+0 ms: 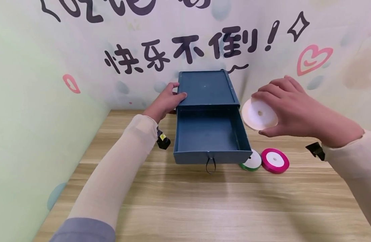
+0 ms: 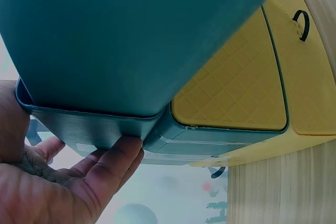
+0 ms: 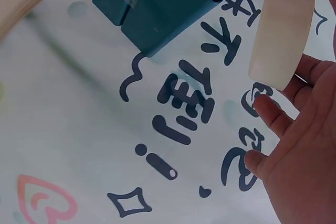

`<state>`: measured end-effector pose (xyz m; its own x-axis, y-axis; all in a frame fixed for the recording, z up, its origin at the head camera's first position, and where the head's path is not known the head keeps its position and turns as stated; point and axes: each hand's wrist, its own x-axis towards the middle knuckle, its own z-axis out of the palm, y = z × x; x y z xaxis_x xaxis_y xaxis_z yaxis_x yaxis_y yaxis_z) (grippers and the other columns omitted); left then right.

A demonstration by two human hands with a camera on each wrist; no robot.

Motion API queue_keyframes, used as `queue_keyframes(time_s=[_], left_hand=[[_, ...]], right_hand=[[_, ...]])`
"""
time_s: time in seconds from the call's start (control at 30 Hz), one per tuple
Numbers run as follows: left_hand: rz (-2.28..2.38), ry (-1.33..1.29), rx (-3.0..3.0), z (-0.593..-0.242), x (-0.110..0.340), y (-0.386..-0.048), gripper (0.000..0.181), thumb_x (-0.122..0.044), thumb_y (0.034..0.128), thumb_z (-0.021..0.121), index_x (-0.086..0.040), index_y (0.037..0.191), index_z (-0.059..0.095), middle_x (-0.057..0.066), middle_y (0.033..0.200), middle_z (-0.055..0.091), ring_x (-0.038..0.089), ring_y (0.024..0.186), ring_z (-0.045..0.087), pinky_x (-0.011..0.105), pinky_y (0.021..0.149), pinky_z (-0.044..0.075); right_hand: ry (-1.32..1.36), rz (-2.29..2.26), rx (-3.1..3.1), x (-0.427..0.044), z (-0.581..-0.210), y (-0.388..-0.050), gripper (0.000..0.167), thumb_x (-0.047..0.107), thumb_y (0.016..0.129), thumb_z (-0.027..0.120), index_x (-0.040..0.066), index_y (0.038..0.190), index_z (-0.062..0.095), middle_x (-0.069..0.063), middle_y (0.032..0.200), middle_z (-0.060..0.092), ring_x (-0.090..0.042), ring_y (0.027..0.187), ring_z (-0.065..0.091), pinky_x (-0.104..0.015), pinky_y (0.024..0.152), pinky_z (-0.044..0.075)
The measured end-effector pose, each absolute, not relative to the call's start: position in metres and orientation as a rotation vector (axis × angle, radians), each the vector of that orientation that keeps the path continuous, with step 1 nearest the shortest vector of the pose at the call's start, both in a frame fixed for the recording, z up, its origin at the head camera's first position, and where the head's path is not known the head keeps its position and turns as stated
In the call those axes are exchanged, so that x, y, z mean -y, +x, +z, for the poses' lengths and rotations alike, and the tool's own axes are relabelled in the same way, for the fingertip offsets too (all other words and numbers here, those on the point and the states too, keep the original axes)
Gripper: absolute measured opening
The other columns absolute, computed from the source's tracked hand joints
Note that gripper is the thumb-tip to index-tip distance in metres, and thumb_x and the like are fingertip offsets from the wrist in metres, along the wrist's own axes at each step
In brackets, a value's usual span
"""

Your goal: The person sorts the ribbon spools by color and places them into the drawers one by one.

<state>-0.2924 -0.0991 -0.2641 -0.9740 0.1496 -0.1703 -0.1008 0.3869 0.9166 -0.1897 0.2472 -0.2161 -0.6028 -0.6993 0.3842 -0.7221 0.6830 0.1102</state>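
Note:
A blue box (image 1: 206, 88) stands against the wall with its drawer (image 1: 208, 156) pulled out and nothing visible inside. My left hand (image 1: 166, 101) grips the box's left side, thumb over the top edge; in the left wrist view the fingers of the left hand (image 2: 100, 177) lie against the blue wall (image 2: 100, 129). To the right of the box, my right hand (image 1: 297, 107) holds a pale ribbon spool (image 1: 255, 117) in the air between thumb and fingers. The right wrist view shows that spool (image 3: 283, 30) edge-on in the right hand (image 3: 304, 145).
A green-edged spool (image 1: 253, 161) and a magenta spool (image 1: 275, 160) lie on the wooden table (image 1: 203, 208), right of the drawer front. Yellow drawer fronts (image 2: 236, 82) show beside the blue parts in the left wrist view. A printed wall (image 1: 161, 30) stands behind.

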Motion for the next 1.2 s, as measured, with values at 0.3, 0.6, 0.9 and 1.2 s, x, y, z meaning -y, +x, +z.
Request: queue_keyframes(time_s=[0.3, 0.6, 0.9, 1.2], left_hand=[[1.609, 0.034, -2.417, -0.262, 0.099, -0.293, 0.066, -0.033, 0.1025, 0.055, -0.022, 0.157, 0.020, 0.013, 0.151, 0.037, 0.031, 0.126, 0.050, 0.052, 0.100, 0.046], [1.635, 0.058, -2.416, -0.263, 0.099, -0.294, 0.065, -0.032, 0.1023, 0.056, -0.021, 0.157, 0.022, 0.014, 0.150, 0.037, 0.032, 0.125, 0.050, 0.052, 0.099, 0.046], [1.659, 0.052, -2.393, -0.265, 0.100, -0.294, 0.065, -0.031, 0.1022, 0.056, -0.021, 0.157, 0.022, 0.014, 0.150, 0.037, 0.033, 0.124, 0.051, 0.053, 0.097, 0.048], [1.649, 0.048, -2.396, -0.265, 0.100, -0.295, 0.065, -0.031, 0.1024, 0.056, -0.021, 0.157, 0.022, 0.014, 0.151, 0.037, 0.031, 0.126, 0.051, 0.050, 0.099, 0.047]], right_hand=[[1.154, 0.113, 2.512, -0.224, -0.210, -0.197, 0.095, 0.035, 0.048, 0.098, 0.006, 0.130, 0.058, -0.014, 0.124, 0.055, -0.037, 0.118, 0.039, -0.060, 0.102, 0.028], [1.246, 0.175, 2.466, -0.203, -0.216, -0.212, 0.088, 0.036, 0.054, 0.096, 0.006, 0.127, 0.058, -0.012, 0.121, 0.055, -0.034, 0.117, 0.039, -0.054, 0.094, 0.034], [1.265, 0.211, 2.468, -0.182, -0.226, -0.223, 0.089, 0.039, 0.054, 0.095, 0.006, 0.128, 0.058, -0.011, 0.122, 0.056, -0.032, 0.119, 0.039, -0.053, 0.096, 0.036], [1.264, 0.243, 2.508, -0.170, -0.237, -0.231, 0.084, 0.043, 0.063, 0.091, 0.006, 0.130, 0.058, -0.011, 0.125, 0.056, -0.033, 0.121, 0.038, -0.052, 0.098, 0.035]])
